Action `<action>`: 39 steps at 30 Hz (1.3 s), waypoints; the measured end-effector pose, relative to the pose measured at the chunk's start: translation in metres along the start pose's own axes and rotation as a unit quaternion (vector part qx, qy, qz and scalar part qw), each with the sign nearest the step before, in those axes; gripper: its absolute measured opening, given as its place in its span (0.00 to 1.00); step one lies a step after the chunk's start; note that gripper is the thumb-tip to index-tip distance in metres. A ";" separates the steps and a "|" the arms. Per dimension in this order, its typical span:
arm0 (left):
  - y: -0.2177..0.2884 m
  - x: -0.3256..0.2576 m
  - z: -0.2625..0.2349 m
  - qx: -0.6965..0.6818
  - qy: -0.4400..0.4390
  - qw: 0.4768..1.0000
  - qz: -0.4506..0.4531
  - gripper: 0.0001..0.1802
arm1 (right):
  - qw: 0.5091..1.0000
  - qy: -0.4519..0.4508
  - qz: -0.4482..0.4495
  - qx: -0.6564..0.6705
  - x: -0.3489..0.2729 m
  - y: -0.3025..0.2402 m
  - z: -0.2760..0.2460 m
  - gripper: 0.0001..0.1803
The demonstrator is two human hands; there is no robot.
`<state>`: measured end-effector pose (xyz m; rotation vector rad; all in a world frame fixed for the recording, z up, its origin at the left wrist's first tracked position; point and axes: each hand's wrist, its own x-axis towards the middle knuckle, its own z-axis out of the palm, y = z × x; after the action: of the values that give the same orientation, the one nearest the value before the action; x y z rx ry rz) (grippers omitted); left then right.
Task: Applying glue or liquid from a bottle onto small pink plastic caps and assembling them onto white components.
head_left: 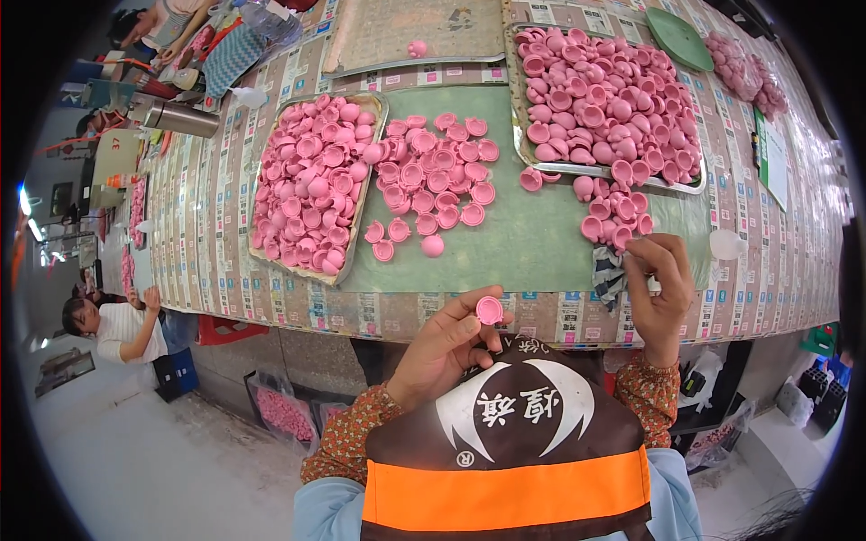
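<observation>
Between the thumb and fingers of my left hand [435,345] is a small round pink plastic cup [489,310], its hollow side showing, just off the table's near edge. My right hand [663,284] is bent down beside a small heap of pink cups [616,212], fingertips at the heap's near edge and above a dark striped cloth [608,275]. Its fingers are curled together; whatever they pinch, if anything, is hidden. A spread of loose pink cups [428,171] lies on the green mat [505,243] at centre, some hollow side up, others rounded.
Heaped trays stand left [305,274] and right [586,169]; a mostly bare tray [370,41] with one pink piece lies behind. Green plate [678,41], bagged pink pieces [735,68] and white lump [727,244] are right; steel flask [183,118] left. Co-workers [126,329] sit left.
</observation>
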<state>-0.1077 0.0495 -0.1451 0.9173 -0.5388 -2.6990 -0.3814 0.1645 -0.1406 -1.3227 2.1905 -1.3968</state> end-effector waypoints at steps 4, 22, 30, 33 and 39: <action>-0.002 0.000 -0.003 -0.021 0.004 1.000 0.003 0.28 | 0.978 -0.130 -0.058 -0.153 0.010 -0.013 0.000 0.16; -0.011 0.009 -0.002 0.003 -0.015 1.000 -0.003 0.25 | 0.960 -0.181 -0.202 0.067 -0.015 -0.058 0.049 0.14; -0.012 0.009 -0.004 0.009 -0.008 1.000 -0.001 0.25 | 0.958 -0.208 -0.197 0.016 -0.017 -0.059 0.059 0.13; -0.013 0.009 -0.009 0.015 -0.010 1.000 0.006 0.26 | 0.959 -0.206 -0.183 0.061 -0.012 -0.051 0.052 0.13; -0.008 0.011 -0.003 -0.011 -0.009 1.000 -0.017 0.27 | 0.998 -0.039 -0.055 0.002 0.002 -0.021 -0.001 0.07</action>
<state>-0.1154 0.0524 -0.1565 0.9066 -0.5002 -2.7399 -0.3711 0.1605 -0.1225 -1.4918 2.0927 -1.3626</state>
